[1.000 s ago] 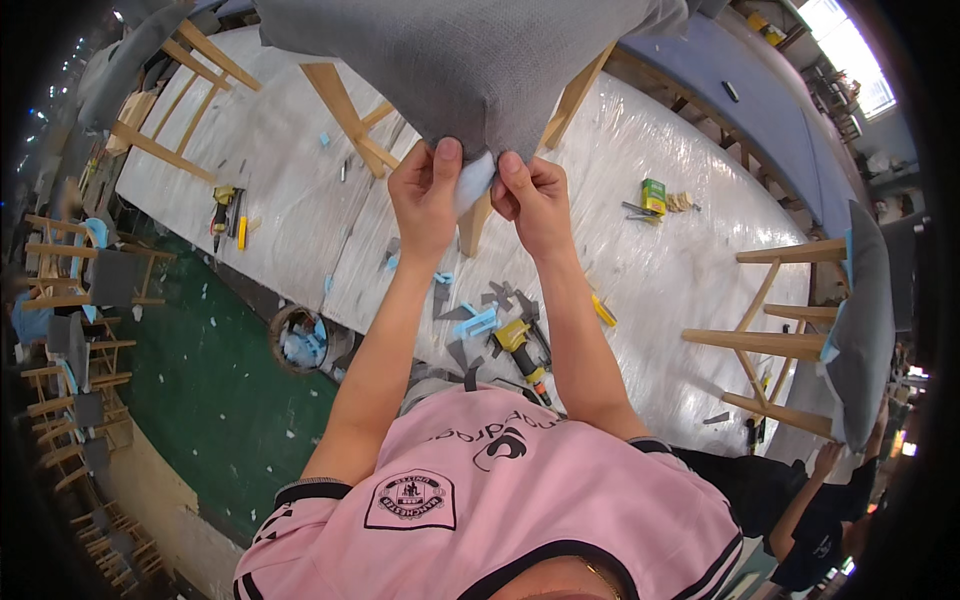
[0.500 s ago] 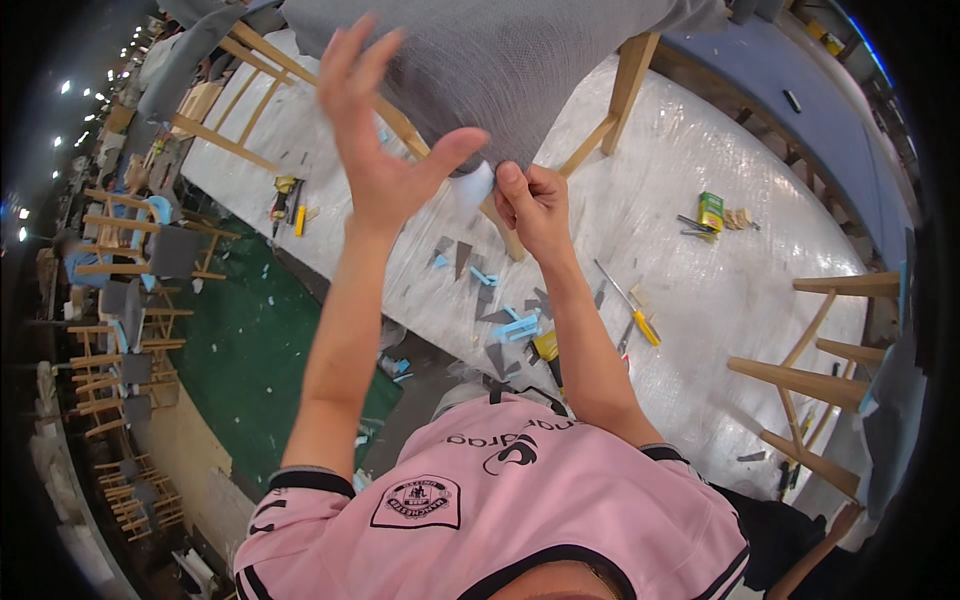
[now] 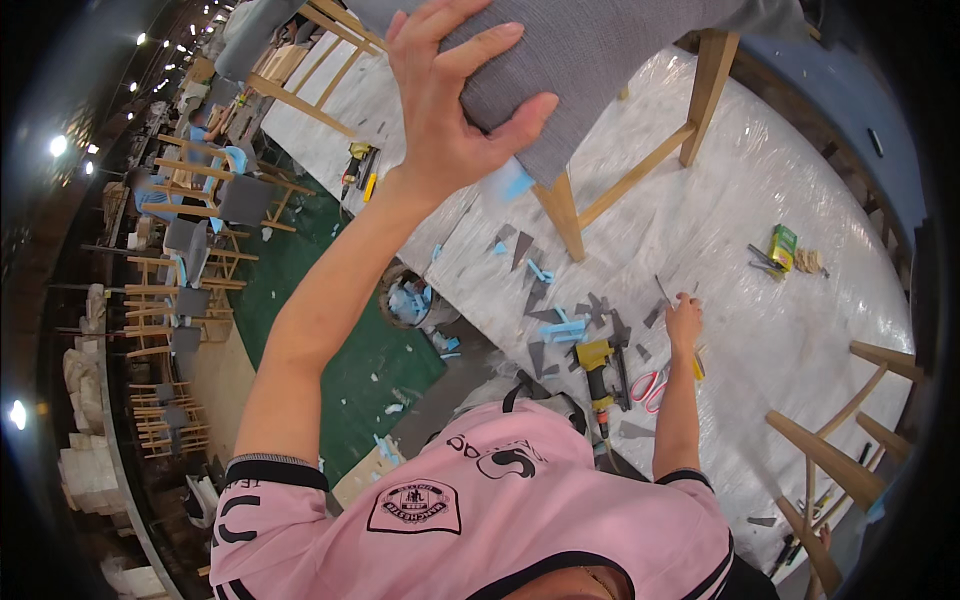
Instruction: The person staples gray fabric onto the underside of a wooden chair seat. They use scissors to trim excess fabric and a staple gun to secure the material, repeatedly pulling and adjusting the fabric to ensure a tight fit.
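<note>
Fabric [image 3: 600, 60]: grey seat cover, draped over the chair corner, gripped at its lower edge, under the left fingers.
Left hand [image 3: 450, 110]: fingers spread over the fabric, thumb [image 3: 515, 125] pressed from below; blue foam [image 3: 515, 183] just beneath the thumb.
Right hand [image 3: 685, 322]: down on the sheeted table, fingers curled at a thin tool [image 3: 665, 292]; grip cannot be told.
Nearer to fabric: left hand, touching; right hand well apart, below.
Beside right fingers: scissors [image 3: 650, 385], stapler [image 3: 600, 365].

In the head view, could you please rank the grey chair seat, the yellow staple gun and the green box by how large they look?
1. Grey chair seat, largest, though nearest the camera.
2. Yellow staple gun.
3. Green box, smallest.
</note>
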The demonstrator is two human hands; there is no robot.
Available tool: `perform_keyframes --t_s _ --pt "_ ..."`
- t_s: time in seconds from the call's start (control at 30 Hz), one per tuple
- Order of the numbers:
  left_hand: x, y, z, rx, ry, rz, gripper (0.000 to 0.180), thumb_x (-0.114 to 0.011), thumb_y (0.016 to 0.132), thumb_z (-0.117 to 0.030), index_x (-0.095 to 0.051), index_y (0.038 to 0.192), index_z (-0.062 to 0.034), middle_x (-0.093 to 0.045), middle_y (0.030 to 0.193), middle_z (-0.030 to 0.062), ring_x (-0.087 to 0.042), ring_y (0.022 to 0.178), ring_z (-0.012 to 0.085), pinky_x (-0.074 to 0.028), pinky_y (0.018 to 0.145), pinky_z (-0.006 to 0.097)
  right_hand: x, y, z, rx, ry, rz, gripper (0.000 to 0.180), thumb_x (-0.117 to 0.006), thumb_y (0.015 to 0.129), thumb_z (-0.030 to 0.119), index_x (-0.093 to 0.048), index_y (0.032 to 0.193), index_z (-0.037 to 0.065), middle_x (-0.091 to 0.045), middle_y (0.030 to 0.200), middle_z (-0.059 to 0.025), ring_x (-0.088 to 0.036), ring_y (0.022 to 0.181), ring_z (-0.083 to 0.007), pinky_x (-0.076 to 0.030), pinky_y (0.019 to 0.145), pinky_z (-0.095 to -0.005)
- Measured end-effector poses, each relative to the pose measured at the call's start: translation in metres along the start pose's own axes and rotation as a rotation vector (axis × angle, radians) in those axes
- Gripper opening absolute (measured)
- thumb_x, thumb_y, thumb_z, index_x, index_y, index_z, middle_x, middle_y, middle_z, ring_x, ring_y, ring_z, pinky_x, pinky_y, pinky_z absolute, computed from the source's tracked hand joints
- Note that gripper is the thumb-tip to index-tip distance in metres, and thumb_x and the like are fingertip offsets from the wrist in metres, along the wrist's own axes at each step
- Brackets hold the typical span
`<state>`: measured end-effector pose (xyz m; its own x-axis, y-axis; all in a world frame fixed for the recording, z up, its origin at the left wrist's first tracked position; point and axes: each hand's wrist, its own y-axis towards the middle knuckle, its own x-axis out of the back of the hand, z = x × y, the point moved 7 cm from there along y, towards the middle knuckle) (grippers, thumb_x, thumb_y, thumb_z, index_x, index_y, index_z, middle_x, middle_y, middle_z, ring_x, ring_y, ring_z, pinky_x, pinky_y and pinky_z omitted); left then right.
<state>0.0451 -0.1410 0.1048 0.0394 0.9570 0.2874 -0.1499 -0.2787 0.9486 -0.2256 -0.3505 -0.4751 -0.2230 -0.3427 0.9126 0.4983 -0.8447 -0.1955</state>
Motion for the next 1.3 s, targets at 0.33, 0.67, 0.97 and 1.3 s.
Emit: perform_keyframes --t_s 0.33,0.67,0.97,1.3 --pt "-0.009 -0.014 -0.033 -0.01 0.237 0.582 0.052 -0.097 0.066 -0.036 -0.068 0.107 -0.0233 -0.023 0.16 0.023 -0.019 0.149 0.0525 -0.027 0.118 0.063 -0.021 -0.003 -0.033 0.12 -0.022 -0.024 0.022 -0.073 0.087 0.026 -0.068 0.104 0.013 -0.069 0.106 -0.0092 -0.066 0.102 -0.0324 -0.052 0.085 -0.0489" --pt "-0.012 -0.009 -0.048 0.021 0.402 0.732 0.037 -0.095 0.068 -0.031 -0.075 0.099 -0.0232 -0.021 0.161 0.0263 -0.021 0.149 0.0521 -0.028 0.119 0.06 0.06 0.005 0.021 0.202 0.922 -0.092 0.024 -0.063 0.103 0.017 -0.069 0.122 0.003 -0.069 0.086 -0.0034 -0.059 0.072 -0.0099 -0.047 0.065 -0.026" --pt "-0.013 -0.01 -0.044 -0.014 0.35 0.618 0.017 -0.081 0.088 -0.027 -0.078 0.084 -0.0114 -0.033 0.162 0.0238 -0.033 0.147 0.0464 -0.028 0.118 0.056 0.261 -0.044 0.24 0.769 1.23 -0.213 0.013 -0.073 0.095 0.01 -0.075 0.103 0.0 -0.069 0.076 -0.0068 -0.058 0.063 -0.0107 -0.044 0.057 -0.0272" --pt "-0.005 -0.012 -0.032 0.284 0.132 0.46 0.027 -0.078 0.091 -0.028 -0.076 0.077 -0.0047 -0.038 0.16 0.0214 -0.026 0.15 0.0491 -0.022 0.12 0.056 0.302 -0.043 0.304 0.93 1.142 -0.289 0.014 -0.078 0.09 0.016 -0.077 0.096 0.003 -0.063 0.067 -0.0075 -0.053 0.054 -0.0152 -0.042 0.052 -0.03"
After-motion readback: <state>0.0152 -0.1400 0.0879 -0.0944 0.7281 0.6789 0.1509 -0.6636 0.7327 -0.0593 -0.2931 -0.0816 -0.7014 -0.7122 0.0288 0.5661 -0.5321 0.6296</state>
